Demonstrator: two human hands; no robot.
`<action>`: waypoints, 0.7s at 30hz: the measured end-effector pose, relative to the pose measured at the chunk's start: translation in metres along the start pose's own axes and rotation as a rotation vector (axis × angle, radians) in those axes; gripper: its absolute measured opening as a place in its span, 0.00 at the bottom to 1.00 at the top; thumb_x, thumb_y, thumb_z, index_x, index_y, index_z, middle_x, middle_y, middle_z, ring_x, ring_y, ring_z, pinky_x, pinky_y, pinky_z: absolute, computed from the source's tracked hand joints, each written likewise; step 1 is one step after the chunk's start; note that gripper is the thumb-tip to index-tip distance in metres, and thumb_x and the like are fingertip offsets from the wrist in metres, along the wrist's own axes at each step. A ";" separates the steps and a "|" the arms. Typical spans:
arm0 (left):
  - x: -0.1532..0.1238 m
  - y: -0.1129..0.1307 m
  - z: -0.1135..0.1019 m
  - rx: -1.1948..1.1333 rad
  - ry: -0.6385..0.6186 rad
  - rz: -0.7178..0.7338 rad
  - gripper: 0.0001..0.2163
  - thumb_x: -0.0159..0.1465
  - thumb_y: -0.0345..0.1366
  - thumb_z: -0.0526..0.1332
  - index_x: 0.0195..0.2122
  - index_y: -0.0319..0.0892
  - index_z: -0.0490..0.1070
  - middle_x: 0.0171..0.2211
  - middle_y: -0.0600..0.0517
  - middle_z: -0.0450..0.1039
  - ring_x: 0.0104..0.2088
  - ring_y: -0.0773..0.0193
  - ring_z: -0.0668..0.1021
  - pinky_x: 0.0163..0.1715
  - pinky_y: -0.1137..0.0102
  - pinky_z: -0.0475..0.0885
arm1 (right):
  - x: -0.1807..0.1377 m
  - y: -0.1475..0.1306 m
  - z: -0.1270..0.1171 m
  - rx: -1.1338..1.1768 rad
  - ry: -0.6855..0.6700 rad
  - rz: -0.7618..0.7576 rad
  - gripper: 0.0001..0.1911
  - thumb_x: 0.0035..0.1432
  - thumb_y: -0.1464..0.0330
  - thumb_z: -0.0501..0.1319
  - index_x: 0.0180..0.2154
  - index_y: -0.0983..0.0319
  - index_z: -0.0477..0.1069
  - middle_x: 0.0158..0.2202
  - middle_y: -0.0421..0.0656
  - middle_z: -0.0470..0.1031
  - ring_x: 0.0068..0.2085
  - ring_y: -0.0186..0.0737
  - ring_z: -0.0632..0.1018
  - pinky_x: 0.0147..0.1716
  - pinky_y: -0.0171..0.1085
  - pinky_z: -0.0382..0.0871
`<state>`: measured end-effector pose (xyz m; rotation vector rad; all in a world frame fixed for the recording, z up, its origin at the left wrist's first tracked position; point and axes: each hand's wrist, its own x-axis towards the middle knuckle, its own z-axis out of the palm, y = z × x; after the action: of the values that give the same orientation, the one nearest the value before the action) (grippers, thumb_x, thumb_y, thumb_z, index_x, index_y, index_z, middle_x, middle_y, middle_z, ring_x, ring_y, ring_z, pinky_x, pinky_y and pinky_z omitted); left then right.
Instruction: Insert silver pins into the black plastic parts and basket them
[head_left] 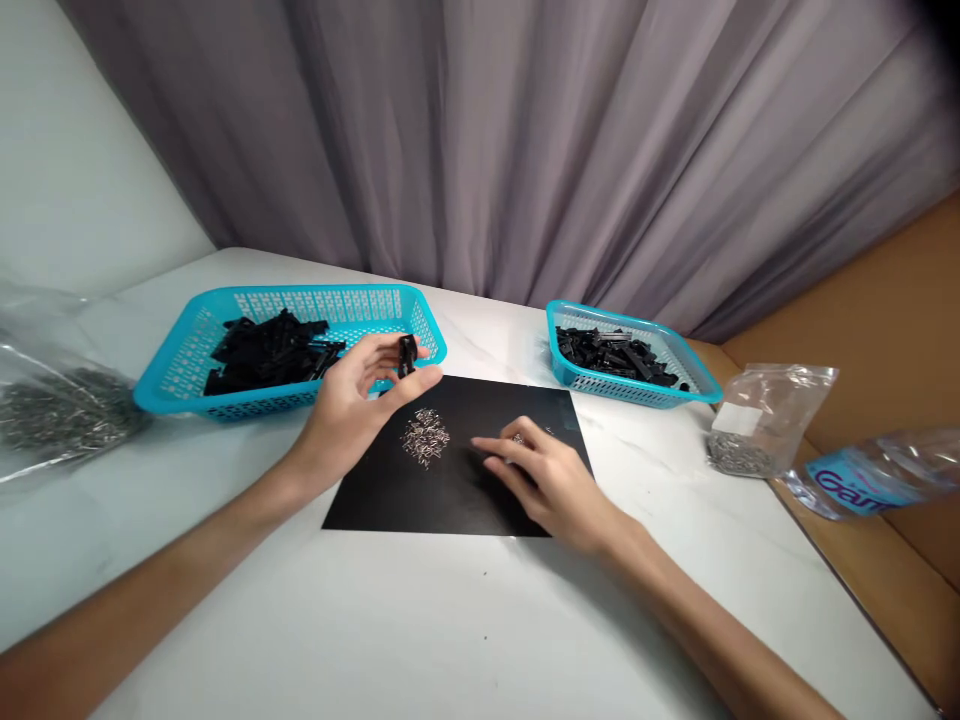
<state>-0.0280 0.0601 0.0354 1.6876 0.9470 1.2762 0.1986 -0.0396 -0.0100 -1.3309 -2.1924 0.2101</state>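
Note:
My left hand (352, 395) is closed on a small black plastic part (407, 355), held between thumb and fingers above the near right corner of the larger blue basket. Below and to its right, a pile of tiny shiny metal pins (426, 438) lies on a black mat (442, 505). My right hand (544, 475) hovers low over or rests on the mat, right of that pile. Its index finger and thumb stretch to the left, slightly apart, with nothing visible between them. A second group of small metal pieces (517, 438) is partly hidden behind its fingers.
At the left stands a blue basket (169, 395) of black plastic parts; a smaller blue basket (637, 390) with similar parts stands back right. Clear bags of metal pieces lie at far left (67, 410) and right (739, 450). A plastic bottle (862, 480) lies at the right edge.

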 end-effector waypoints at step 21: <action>-0.018 -0.004 0.010 0.191 -0.098 0.090 0.22 0.58 0.48 0.73 0.48 0.45 0.72 0.48 0.49 0.78 0.47 0.54 0.78 0.49 0.59 0.73 | 0.000 -0.026 0.025 -0.076 -0.066 -0.117 0.17 0.73 0.61 0.57 0.56 0.59 0.76 0.49 0.50 0.74 0.44 0.45 0.77 0.43 0.46 0.76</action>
<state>-0.0228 0.0434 0.0236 1.9416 0.9691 1.1789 0.1649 -0.0488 -0.0198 -1.2473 -2.3464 0.1292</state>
